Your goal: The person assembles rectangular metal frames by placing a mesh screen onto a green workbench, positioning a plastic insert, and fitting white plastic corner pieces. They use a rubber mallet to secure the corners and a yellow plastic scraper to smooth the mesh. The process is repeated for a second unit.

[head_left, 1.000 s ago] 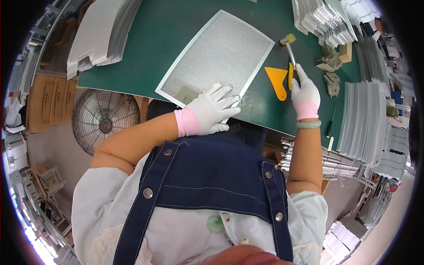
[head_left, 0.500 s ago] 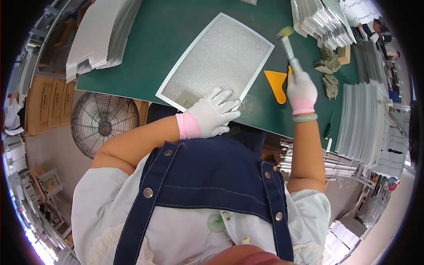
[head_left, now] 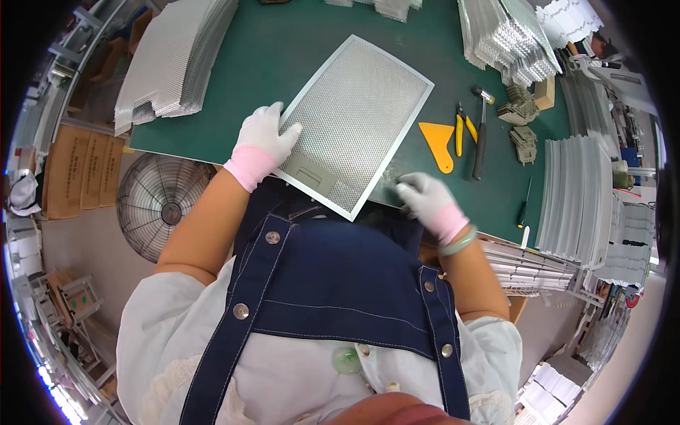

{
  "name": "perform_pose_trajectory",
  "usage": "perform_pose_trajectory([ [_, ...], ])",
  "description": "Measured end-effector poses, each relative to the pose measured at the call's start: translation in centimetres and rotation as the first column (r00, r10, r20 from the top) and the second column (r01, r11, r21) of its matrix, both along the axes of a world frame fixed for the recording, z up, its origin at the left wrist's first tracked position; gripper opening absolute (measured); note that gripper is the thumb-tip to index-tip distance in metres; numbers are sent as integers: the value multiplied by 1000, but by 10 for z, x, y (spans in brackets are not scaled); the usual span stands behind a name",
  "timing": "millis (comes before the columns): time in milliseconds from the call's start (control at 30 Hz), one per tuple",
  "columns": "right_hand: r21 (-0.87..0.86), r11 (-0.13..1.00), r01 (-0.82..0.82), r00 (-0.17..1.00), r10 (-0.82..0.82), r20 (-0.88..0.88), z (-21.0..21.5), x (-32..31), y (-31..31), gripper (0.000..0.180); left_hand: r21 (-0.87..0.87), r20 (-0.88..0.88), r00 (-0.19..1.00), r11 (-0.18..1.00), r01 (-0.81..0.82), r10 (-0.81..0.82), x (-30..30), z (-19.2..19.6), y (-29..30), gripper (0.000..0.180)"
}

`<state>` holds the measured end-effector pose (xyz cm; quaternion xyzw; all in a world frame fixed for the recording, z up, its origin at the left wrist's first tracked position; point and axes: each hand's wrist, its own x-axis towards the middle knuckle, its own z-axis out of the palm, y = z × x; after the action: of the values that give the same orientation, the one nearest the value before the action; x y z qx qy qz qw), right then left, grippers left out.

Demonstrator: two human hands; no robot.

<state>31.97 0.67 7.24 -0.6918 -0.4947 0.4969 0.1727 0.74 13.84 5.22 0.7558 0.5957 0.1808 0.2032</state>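
Note:
A framed metal mesh filter panel point(head_left: 354, 113) lies slanted on the green table, its lower corner reaching past the near edge. A grey plastic latch piece point(head_left: 312, 176) is set into its near end. My left hand point(head_left: 265, 138), in a white glove with a pink cuff, grips the panel's left edge, thumb over the mesh. Right of the panel, apart from it, my right hand point(head_left: 428, 202) hovers by the table edge; its fingers look curled but are smeared by motion. Beyond it lie a yellow scraper point(head_left: 439, 145), yellow-handled pliers point(head_left: 460, 131) and a hammer point(head_left: 482, 134).
Mesh sheets are stacked at the far left point(head_left: 173, 64) and far right point(head_left: 503, 35). Grey plastic pieces point(head_left: 523, 142) and a screwdriver point(head_left: 523, 205) lie on the right, beside upright frame strips point(head_left: 577, 191). A floor fan point(head_left: 166, 205) stands left below the table.
My right hand has let go of the hammer, now lying beside the pliers, and moved toward the near edge. My left hand has shifted from the panel's near end to its left edge; the panel has turned slightly.

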Motion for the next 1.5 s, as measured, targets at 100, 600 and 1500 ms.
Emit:
perform_pose_trajectory([
  [100,-140,985,98,937,-139,-321,7,-27,-7,49,-239,35,999,971,-5,14,3,22,4,61],
  [600,352,143,925,366,-582,-726,64,57,-95,44,-281,822,401,325,903,-404,173,77,-89,57],
  [1500,850,494,-182,653,-586,480,-9,117,-82,41,265,-161,894,891,-369,419,-262,83,137,56],
])
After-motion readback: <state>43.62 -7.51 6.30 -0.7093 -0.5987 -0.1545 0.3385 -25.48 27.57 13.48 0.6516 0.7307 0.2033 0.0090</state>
